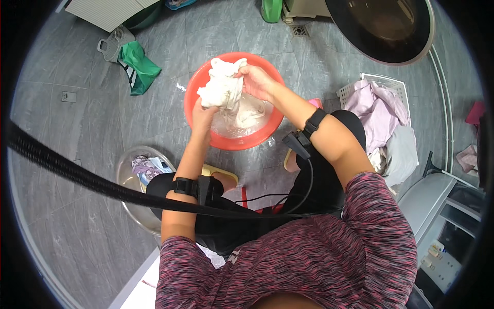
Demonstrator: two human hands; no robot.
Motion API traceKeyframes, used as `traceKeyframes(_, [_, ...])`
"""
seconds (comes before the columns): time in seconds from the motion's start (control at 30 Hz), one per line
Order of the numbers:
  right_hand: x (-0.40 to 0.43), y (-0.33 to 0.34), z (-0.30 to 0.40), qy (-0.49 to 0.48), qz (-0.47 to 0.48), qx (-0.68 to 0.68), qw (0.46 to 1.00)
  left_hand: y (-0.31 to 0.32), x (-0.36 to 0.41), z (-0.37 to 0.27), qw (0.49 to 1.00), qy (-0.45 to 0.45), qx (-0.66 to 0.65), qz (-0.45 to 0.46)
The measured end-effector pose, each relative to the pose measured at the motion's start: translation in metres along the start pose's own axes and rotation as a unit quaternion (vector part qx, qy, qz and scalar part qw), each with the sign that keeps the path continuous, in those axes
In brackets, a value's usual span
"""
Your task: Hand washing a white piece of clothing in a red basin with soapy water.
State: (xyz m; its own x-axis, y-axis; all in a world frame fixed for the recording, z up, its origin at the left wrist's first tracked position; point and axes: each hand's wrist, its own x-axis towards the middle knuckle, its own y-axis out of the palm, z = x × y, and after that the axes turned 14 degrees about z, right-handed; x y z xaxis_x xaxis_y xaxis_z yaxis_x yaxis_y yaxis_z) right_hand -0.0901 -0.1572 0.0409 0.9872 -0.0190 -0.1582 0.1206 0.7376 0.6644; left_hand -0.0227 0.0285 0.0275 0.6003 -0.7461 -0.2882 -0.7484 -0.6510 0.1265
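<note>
A bunched white cloth [224,87] is held over the red plastic basin [239,145], which stands on the floor in front of me. My left hand [202,116] grips its lower left side near the basin's rim. With the fingers of my right hand [256,82], I hold its upper right edge. The lower end of the cloth trails down toward the soapy water [254,116]. More pale fabric lies in that water; whether it belongs to the same piece I cannot tell.
A steel bowl [127,204] with patterned clothes [148,168] stands left of my knee. To the right is a white laundry basket [403,90] with lilac cloth [376,108]. A green bag [139,69], a grey basket [117,42] and a floor drain [300,31] lie farther off. A black cable [115,185] crosses the view.
</note>
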Motion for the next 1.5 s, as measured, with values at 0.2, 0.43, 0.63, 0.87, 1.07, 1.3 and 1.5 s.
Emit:
traceKeyframes(0.2, [-0.005, 0.001, 0.017, 0.015, -0.059, 0.04, 0.997, -0.036, 0.01, 0.008, 0.99, -0.029, -0.105, -0.09])
traceKeyframes(0.43, [-0.007, 0.006, 0.027, -0.033, 0.011, 0.073, 0.997, -0.037, 0.012, 0.008, 0.984, -0.14, 0.107, -0.027])
traceKeyframes(0.63, [-0.007, 0.012, 0.018, 0.002, 0.039, 0.047, 0.998, -0.018, 0.008, -0.008, 0.963, 0.082, 0.256, 0.017])
traceKeyframes(0.87, [-0.01, 0.008, 0.024, 0.054, 0.131, 0.015, 0.99, -0.025, 0.012, -0.003, 0.975, 0.052, 0.176, 0.126])
traceKeyframes(1.07, [-0.011, 0.004, 0.025, 0.073, 0.064, -0.184, 0.978, -0.025, 0.004, -0.017, 0.945, -0.126, 0.248, 0.174])
traceKeyframes(1.3, [-0.022, -0.015, 0.022, 0.059, 0.051, -0.404, 0.911, -0.02, -0.02, -0.055, 0.991, 0.03, 0.122, 0.054])
traceKeyframes(1.5, [-0.031, 0.001, 0.039, -0.028, 0.118, -0.482, 0.868, -0.017, -0.039, -0.095, 0.995, 0.07, 0.069, 0.018])
